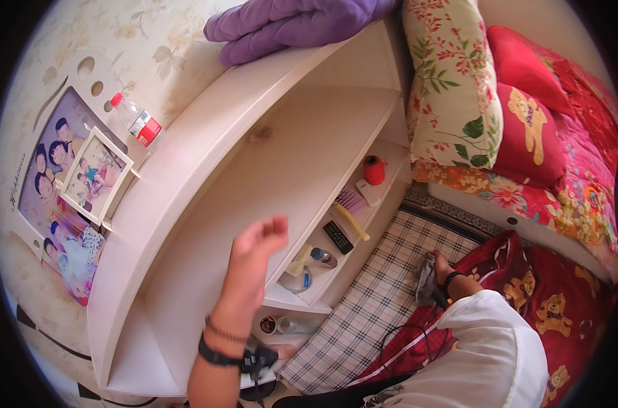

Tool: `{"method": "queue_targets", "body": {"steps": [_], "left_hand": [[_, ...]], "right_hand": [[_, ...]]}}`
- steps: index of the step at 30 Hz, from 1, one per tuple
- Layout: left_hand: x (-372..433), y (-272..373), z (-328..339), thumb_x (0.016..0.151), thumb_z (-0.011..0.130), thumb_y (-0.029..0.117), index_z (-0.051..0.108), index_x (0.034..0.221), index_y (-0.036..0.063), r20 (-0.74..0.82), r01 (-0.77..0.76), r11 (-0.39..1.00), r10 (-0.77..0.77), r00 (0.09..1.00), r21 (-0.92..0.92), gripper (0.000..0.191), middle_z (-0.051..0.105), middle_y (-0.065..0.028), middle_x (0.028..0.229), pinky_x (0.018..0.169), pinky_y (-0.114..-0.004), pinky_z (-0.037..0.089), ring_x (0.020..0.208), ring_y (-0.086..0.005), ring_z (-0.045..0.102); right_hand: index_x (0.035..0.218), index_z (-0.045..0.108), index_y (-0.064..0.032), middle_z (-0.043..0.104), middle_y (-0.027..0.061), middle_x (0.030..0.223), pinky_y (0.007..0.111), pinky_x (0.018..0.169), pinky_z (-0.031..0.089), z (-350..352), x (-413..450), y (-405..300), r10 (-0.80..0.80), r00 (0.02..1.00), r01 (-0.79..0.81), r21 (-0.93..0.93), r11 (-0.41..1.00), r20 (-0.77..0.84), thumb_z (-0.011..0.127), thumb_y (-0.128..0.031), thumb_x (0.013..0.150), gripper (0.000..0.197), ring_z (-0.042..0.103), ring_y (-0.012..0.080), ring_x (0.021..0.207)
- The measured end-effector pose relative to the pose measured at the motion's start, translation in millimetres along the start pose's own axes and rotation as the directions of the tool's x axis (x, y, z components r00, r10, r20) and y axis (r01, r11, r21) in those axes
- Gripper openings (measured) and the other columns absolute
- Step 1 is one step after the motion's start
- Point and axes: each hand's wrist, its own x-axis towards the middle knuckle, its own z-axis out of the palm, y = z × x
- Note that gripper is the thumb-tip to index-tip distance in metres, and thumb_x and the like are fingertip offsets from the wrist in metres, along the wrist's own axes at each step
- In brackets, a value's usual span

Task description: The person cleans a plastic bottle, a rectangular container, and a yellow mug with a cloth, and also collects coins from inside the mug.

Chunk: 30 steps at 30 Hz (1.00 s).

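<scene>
My left hand [260, 245] is raised over the pale cabinet's wide shelf [268, 153], fingers apart and slightly curled, with nothing in it; it is a little blurred. A beaded bracelet and a black strap with a device sit on that wrist. Lower right, my right hand [441, 269] holds a crumpled grey cloth [426, 280] over the checked mat. On the narrow lower shelf lie a black remote control [338, 237], a yellow-handled object [352, 220], a purple comb-like item [351, 199], a small capped bottle [323, 257] and a red spool-like object [374, 170].
Framed photos [97, 176] and a red-capped plastic bottle [137, 121] stand on the cabinet top, with a folded purple blanket [299, 25]. Right are a floral pillow [452, 92], red cushions [531, 132] and bear-patterned red bedding [554, 313]. A dark cable [383, 339] crosses the checked mat [350, 306].
</scene>
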Motion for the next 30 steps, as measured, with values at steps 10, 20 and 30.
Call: {"method": "queue_targets", "body": {"steps": [10,20,30], "left_hand": [[254.8,-45.0,-32.0,0.078,0.061,0.01,0.059,0.12,-0.0045,-0.071,-0.039,0.873,0.084,0.994,0.486,0.045,0.061,-0.0154,0.119,0.09,-0.03,0.046,0.11,-0.0229,0.056],[337.4,-79.4,-49.1,0.081,0.048,0.007,0.065,0.093,0.0038,0.358,-0.384,0.007,0.345,0.867,0.923,0.021,0.062,-0.0136,0.113,0.097,-0.04,0.042,0.112,-0.0338,0.053],[193.8,-17.8,-36.6,0.083,0.046,0.003,0.055,0.112,-0.0049,0.047,-0.11,0.301,0.208,0.977,0.947,0.032,0.058,-0.0221,0.119,0.096,-0.042,0.043,0.114,-0.0373,0.051]], "right_hand": [[0.108,0.065,-0.0093,0.068,0.0089,0.095,0.041,0.087,0.046,-57.3,43.3,18.4,-0.073,0.997,0.069,0.119,0.991,0.03,0.034,-0.058,0.091,0.06,0.061,0.0299,0.088],[0.132,0.051,-0.0083,0.059,0.0063,0.125,0.039,0.101,0.038,-110.7,95.6,22.6,-0.114,0.993,0.112,0.103,0.988,0.016,0.036,-0.06,0.092,0.067,0.053,0.0274,0.113],[0.074,0.06,-0.0116,0.061,0.0106,0.069,0.042,0.065,0.048,-71.7,97.8,27.4,0.001,0.996,0.006,0.076,0.997,-0.09,0.032,-0.059,0.089,0.056,0.057,0.0316,0.065]]}}
